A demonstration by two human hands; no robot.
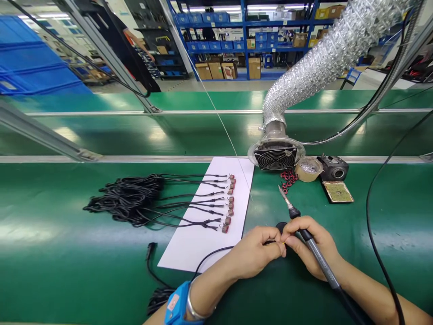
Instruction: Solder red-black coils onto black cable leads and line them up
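Observation:
My left hand (257,253) is closed in a pinch on the end of a black cable (213,253), which runs back under my forearm to a coil at the lower left. My right hand (316,246) grips a soldering iron (314,248), its bare tip pointing up and away from me. The right thumb and forefinger meet my left fingertips at a tiny yellow bit, perhaps a wire end. Behind the fingers sits a small dark round object, partly hidden. On a white sheet (196,239) lie several black cables (135,198) with small metal parts (231,198) at their ends.
A fume extractor fan (275,158) on a silver duct (314,72) hangs over the bench. Beneath it lie small red-and-black parts (288,179), a solder roll (308,168), an iron stand (333,168) and a sponge tray (338,192). The iron's black cord (372,225) loops at right.

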